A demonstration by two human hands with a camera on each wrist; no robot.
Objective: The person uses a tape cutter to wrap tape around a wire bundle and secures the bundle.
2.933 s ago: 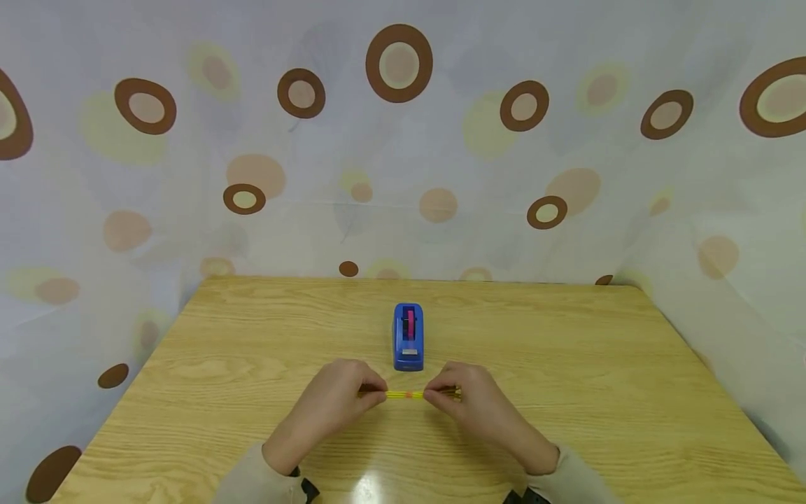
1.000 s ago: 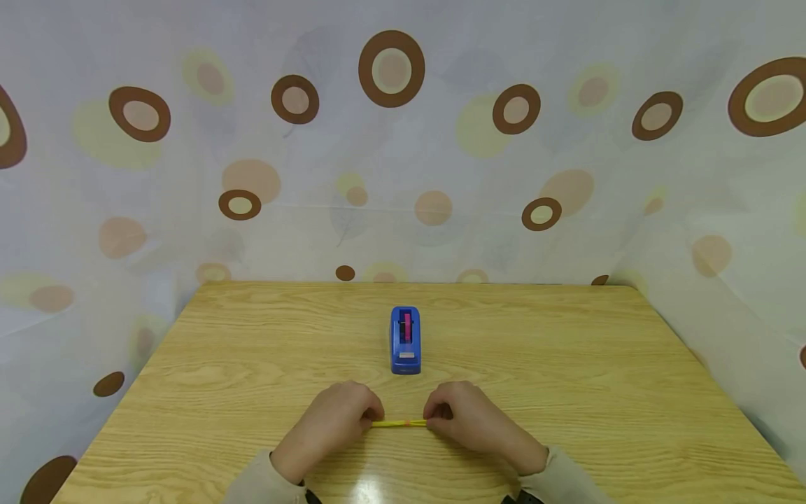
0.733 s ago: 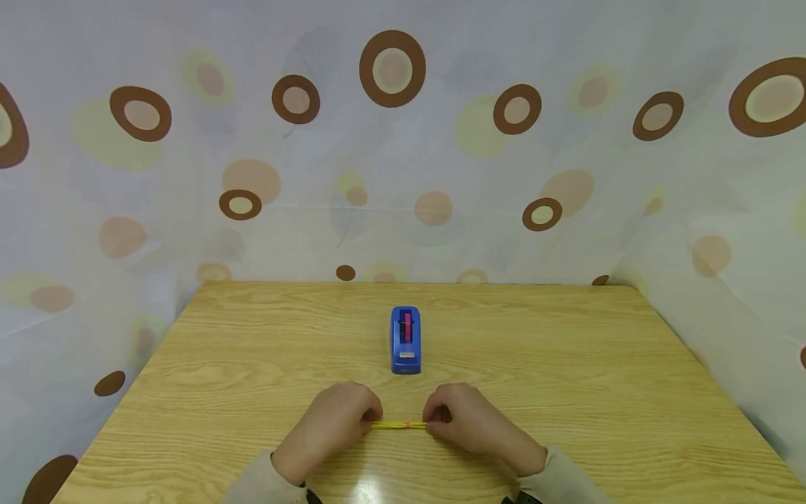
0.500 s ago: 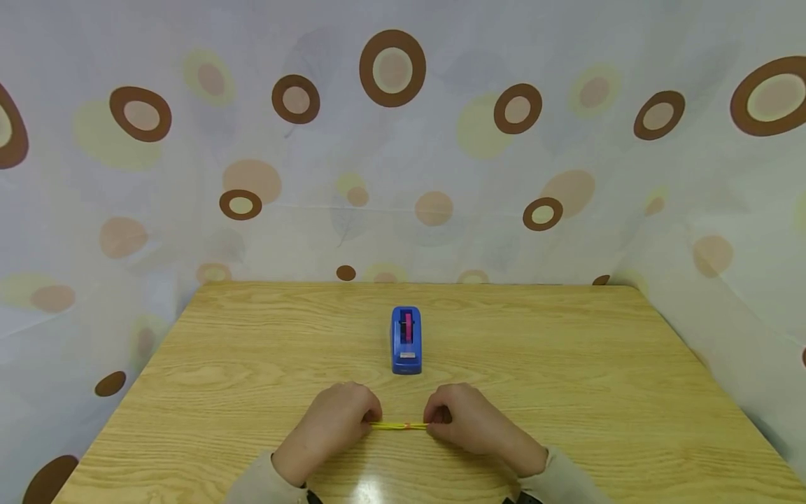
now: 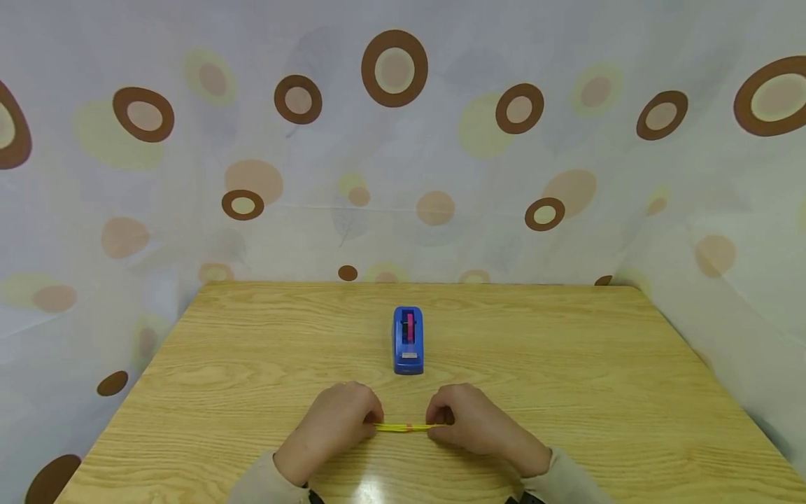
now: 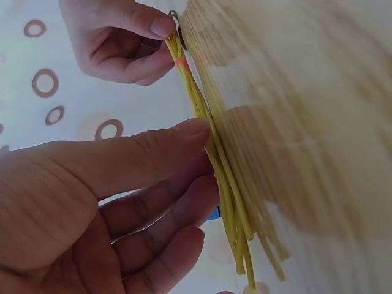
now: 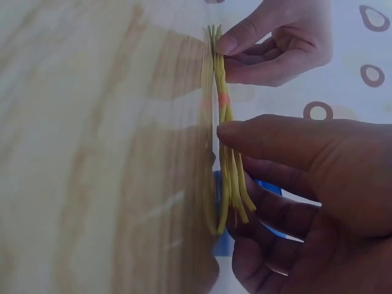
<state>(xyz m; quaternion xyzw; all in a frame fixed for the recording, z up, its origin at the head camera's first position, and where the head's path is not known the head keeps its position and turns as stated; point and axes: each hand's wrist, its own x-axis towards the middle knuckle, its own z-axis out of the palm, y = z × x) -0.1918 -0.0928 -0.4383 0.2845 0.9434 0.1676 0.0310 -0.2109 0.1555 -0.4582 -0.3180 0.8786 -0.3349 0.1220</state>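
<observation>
A thin bundle of yellow wires (image 5: 392, 428) runs left to right between my hands, close over the table, with a pinkish-red tape band (image 7: 223, 99) round its middle. My left hand (image 5: 340, 422) pinches one end part between thumb and fingers; loose wire ends (image 6: 242, 257) stick out past that thumb in the left wrist view. Thumb and fingers of my right hand (image 5: 469, 423) hold the other end part, where the wire tips fan out slightly in the right wrist view. Beyond the hands stands a blue tape dispenser (image 5: 408, 365) with a pink roll (image 5: 410, 327) in it.
The wooden table (image 5: 252, 336) reaches back to a curtain (image 5: 302, 231) patterned with brown rings and pale spots, which also runs along both sides. Light sleeves and dark wrist straps show at the bottom of the head view.
Since the oldest frame both hands and the bundle have come nearer to the person, and more wire shows between the fingers. In the last half second they have barely moved.
</observation>
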